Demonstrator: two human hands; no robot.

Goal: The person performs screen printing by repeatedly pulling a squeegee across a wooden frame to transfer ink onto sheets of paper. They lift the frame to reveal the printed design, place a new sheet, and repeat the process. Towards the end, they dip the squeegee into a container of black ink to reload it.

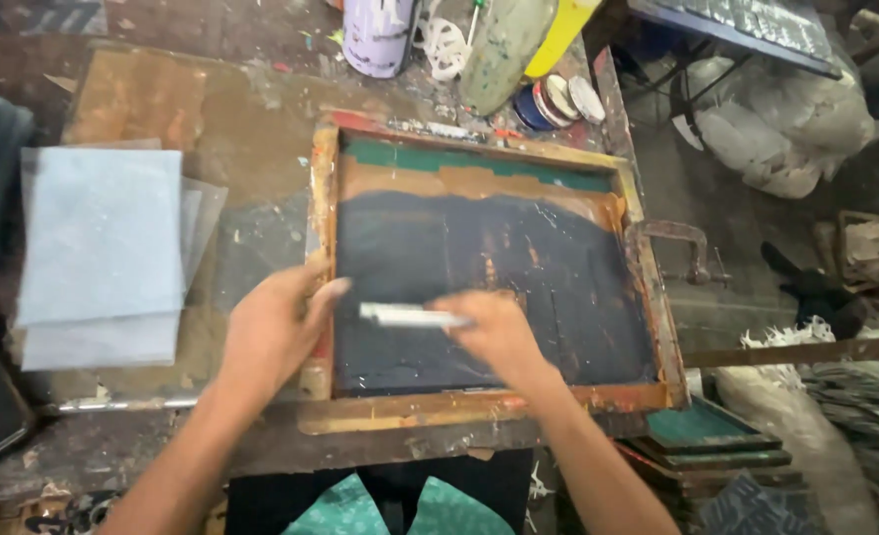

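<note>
One wooden screen frame [648, 297] fills the centre of the worktable [162, 109]; pale sheets [98, 253] lie at left, paint tubs [380, 35] at top. Left hand [271, 327], fingers loosely together, rests on the frame's left edge. Right hand [499, 332] pinches a small grey squeegee [405, 315] mid-screen.

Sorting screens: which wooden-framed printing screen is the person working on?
The large screen clamped on the table, under both hands, right hand holding a white tool; the green ones lie stacked lower right.

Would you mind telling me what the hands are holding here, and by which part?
The right hand grips a pale, flat scraper-like tool by its right end, over the dark screen. The left hand holds nothing; it rests on the wooden frame, at its left edge.
</note>
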